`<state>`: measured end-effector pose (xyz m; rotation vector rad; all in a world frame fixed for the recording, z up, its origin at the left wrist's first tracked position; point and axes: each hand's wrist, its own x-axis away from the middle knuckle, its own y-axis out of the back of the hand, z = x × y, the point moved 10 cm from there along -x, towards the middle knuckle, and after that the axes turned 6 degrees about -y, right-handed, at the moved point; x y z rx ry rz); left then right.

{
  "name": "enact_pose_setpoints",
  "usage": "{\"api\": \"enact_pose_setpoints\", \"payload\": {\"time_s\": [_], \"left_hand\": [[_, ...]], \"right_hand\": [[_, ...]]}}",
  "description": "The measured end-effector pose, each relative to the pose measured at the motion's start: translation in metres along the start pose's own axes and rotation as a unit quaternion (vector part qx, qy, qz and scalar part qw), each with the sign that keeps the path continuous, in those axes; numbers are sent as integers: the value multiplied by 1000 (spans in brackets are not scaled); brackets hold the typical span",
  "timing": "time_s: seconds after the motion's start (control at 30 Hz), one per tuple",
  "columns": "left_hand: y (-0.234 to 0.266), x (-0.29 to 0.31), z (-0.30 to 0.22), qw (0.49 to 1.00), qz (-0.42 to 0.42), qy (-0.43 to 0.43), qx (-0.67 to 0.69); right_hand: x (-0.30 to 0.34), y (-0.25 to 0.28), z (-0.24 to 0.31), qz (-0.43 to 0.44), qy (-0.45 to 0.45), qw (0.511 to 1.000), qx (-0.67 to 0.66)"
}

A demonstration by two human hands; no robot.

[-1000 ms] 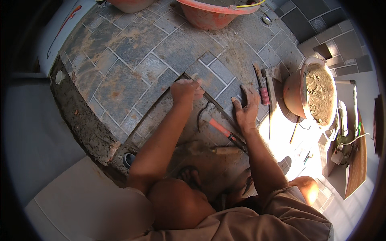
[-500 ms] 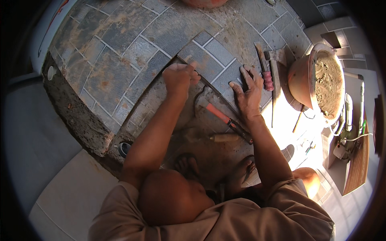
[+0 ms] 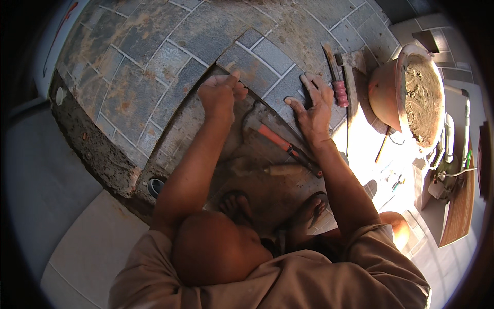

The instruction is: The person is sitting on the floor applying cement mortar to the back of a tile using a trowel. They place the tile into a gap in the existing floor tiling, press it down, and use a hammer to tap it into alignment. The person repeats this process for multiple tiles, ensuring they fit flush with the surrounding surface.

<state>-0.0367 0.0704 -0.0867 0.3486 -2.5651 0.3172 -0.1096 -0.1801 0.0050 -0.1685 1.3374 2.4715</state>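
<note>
A grey floor tile [image 3: 271,64] with pale joint lines lies along the edge of a lower bare patch. My right hand [image 3: 316,113] rests on it with fingers spread, near its right end. At the tile's left corner my left hand [image 3: 218,97] is closed, thumb and fingers together; whatever they may hold is hidden. Between my arms, in the lower patch, lies a hammer [image 3: 274,137] with an orange-red and black handle. Beside it is a tool with a wooden handle [image 3: 285,169], its other end hard to make out.
To the right lie a pink-handled blade tool [image 3: 339,93] and a wooden-handled axe-like tool [image 3: 352,95]. A round tub [image 3: 383,95] of wet mortar stands beyond them. At the left run a rough mortar edge [image 3: 95,141] and a round pipe opening [image 3: 155,187].
The view has shifted slightly, so the tile and tools sit a little higher and further left. Both hands keep nearly the same places by the tile.
</note>
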Motion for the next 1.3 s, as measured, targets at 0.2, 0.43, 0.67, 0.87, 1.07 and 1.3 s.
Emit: {"api": "enact_pose_setpoints", "payload": {"time_s": [0.2,0.43,0.67,0.87,1.07,1.3], "left_hand": [[3,1,8,1000,-15,12,6],[5,-3,10,1000,26,15,-7],[2,-12,11,996,71,54,-11],[0,-16,3,997,64,32,-30],[0,-17,0,997,53,25,-51],[4,-31,3,997,17,67,-35]], "right_hand": [[-3,0,-2,12,-19,1000,-8],[-5,-1,5,3,-36,999,-25],[-12,-8,22,-16,15,997,72],[-56,-53,90,87,73,989,99],[-75,-78,89,223,38,962,153],[-81,-86,90,267,39,945,186]]}}
